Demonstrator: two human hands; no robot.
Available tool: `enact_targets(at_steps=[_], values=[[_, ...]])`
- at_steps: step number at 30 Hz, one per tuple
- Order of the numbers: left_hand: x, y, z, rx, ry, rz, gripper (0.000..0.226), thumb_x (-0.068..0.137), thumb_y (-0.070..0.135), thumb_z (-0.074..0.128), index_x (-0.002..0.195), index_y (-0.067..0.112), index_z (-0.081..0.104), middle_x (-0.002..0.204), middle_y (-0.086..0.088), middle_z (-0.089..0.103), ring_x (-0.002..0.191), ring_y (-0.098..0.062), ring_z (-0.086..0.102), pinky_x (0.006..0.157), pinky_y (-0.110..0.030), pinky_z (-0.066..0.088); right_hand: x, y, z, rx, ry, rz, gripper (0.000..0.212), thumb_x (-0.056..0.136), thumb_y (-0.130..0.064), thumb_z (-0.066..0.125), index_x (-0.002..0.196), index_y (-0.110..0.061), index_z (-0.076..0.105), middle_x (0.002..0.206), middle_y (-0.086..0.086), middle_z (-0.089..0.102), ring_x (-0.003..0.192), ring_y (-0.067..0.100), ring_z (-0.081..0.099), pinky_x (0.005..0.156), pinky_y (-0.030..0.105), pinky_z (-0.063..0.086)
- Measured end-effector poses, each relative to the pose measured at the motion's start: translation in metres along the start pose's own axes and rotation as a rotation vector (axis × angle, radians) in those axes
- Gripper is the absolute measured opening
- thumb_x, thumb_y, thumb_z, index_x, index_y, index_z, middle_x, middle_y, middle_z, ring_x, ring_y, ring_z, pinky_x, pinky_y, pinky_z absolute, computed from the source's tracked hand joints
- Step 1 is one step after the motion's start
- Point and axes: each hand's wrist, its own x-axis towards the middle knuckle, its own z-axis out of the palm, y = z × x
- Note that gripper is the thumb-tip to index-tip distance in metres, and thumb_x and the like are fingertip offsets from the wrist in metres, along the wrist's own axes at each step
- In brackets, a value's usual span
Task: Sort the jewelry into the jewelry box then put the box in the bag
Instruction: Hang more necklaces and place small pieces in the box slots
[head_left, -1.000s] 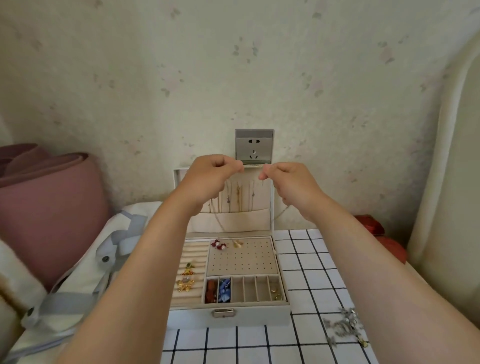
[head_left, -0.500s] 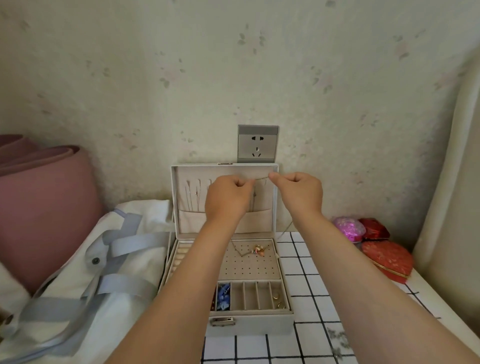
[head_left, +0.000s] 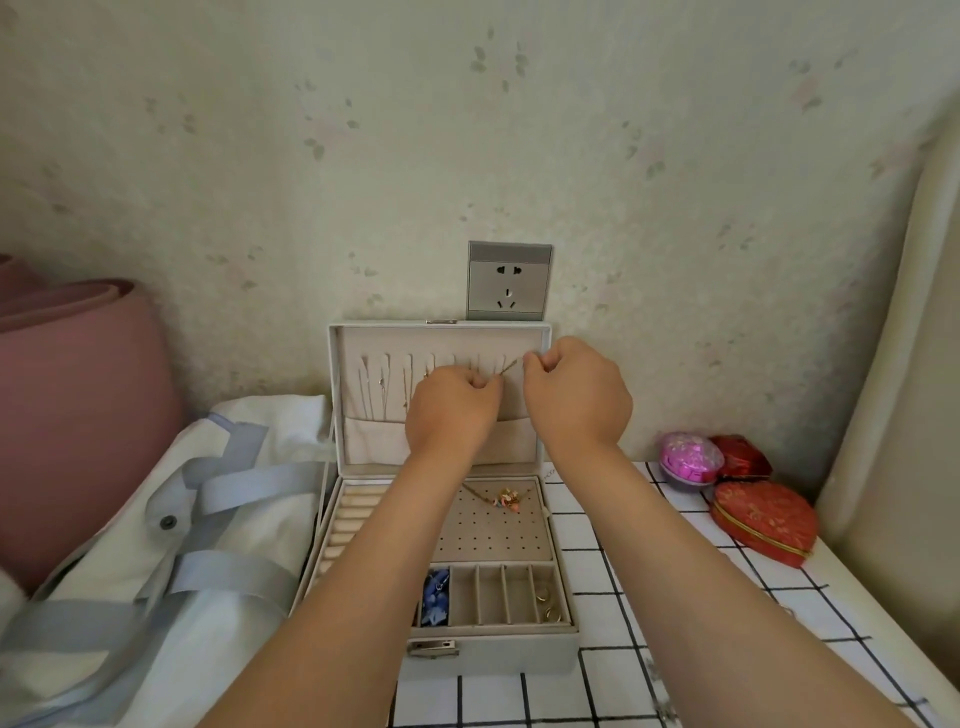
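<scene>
Thin gold chain necklace is pinched taut btwn fingertips of left hand & right hand, just before the open lid of the grey rectangular jewelry box. Risk: a loose pinch drops it, or it snags the hung chains left of the fingers.

left grip: raised, back of hand up, fingers curled, pinching thin chain | right grip: just beside left, slightly higher, fingers curled, pinching same chain | forearms: bare, stretched forward, converging
</scene>
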Motion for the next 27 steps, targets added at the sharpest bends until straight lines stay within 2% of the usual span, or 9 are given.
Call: enact_targets(at_steps=[3,8,10,12,15,18,20,25,27], values=[[0.000,-0.001,-0.001,-0.011,-0.038,0.003,0.048,0.088,0.035,0.061,0.048,0.021,0.038,0.045,0.006,0.036,0.049,-0.017,0.038,0.053,-0.025,0.030,-0.004,0.003,-0.002,-0.015,-0.089,0.013,0.023,0.094,-0.036,0.056,0.076,-0.022,0.056,0.072,-0.004,0.059,0.068,0.020,0.056,0.053,0.026,0.032],[-0.001,0.002,-0.004,0.005,-0.124,-0.035,0.052,0.090,0.040,0.061,0.049,0.021,0.036,0.048,0.006,0.035,0.048,-0.015,0.036,0.050,-0.026,0.025,-0.004,0.006,-0.003,-0.026,-0.235,0.057,0.021,0.091,-0.035,0.060,0.077,-0.020,0.065,0.075,-0.002,0.064,0.070,0.023,0.060,0.052,0.024,0.033],[-0.003,0.005,-0.004,0.043,-0.166,-0.030,0.052,0.093,0.041,0.059,0.050,0.020,0.040,0.050,0.005,0.038,0.050,-0.014,0.039,0.050,-0.026,0.025,-0.002,0.007,-0.002,-0.030,-0.337,0.036,0.028,0.091,-0.038,0.061,0.072,-0.019,0.068,0.070,-0.001,0.064,0.067,0.022,0.061,0.050,0.023,0.034],[-0.004,0.007,-0.005,0.074,-0.212,0.001,0.046,0.097,0.039,0.053,0.056,0.019,0.048,0.058,0.003,0.048,0.056,-0.015,0.047,0.051,-0.027,0.033,-0.001,0.009,-0.002,0.019,-0.452,0.019,0.038,0.093,-0.041,0.060,0.066,-0.016,0.068,0.063,0.001,0.061,0.061,0.021,0.059,0.049,0.026,0.039],[-0.006,0.008,-0.013,0.056,-0.330,0.036,0.029,0.100,0.030,0.045,0.077,0.016,0.056,0.072,-0.006,0.063,0.066,-0.021,0.060,0.067,-0.036,0.053,-0.001,0.010,-0.006,0.215,-0.628,0.055,0.038,0.097,-0.031,0.053,0.075,-0.005,0.070,0.069,0.009,0.067,0.057,0.020,0.055,0.055,0.033,0.047],[-0.011,0.010,-0.029,-0.116,-0.515,-0.036,0.027,0.099,0.020,0.043,0.081,0.012,0.061,0.075,-0.011,0.069,0.064,-0.020,0.060,0.069,-0.035,0.054,-0.007,0.003,-0.017,0.373,-0.797,0.108,0.030,0.096,-0.016,0.045,0.076,-0.005,0.065,0.073,0.013,0.065,0.050,0.020,0.049,0.042,0.023,0.037],[-0.014,0.011,-0.041,-0.180,-0.591,-0.078,0.025,0.099,0.019,0.047,0.083,0.012,0.065,0.076,-0.007,0.069,0.068,-0.018,0.063,0.069,-0.031,0.054,-0.010,-0.003,-0.021,0.484,-0.842,0.161,0.026,0.094,-0.011,0.044,0.070,-0.009,0.056,0.069,0.012,0.058,0.055,0.024,0.053,0.043,0.023,0.037],[-0.018,0.004,-0.057,-0.050,-0.698,-0.023,0.017,0.095,0.020,0.055,0.095,0.016,0.071,0.094,-0.003,0.075,0.091,-0.017,0.072,0.089,-0.033,0.057,-0.015,-0.012,-0.025,0.536,-0.894,0.202,0.024,0.095,-0.025,0.058,0.079,-0.008,0.063,0.065,0.007,0.062,0.063,0.020,0.061,0.056,0.028,0.046],[-0.019,0.002,-0.062,-0.026,-0.737,-0.029,0.015,0.092,0.025,0.060,0.096,0.017,0.073,0.097,0.000,0.075,0.094,-0.016,0.071,0.093,-0.035,0.056,-0.012,-0.014,-0.027,0.461,-0.881,0.199,0.021,0.094,-0.022,0.060,0.085,-0.004,0.069,0.076,0.013,0.070,0.072,0.021,0.062,0.062,0.030,0.044]])
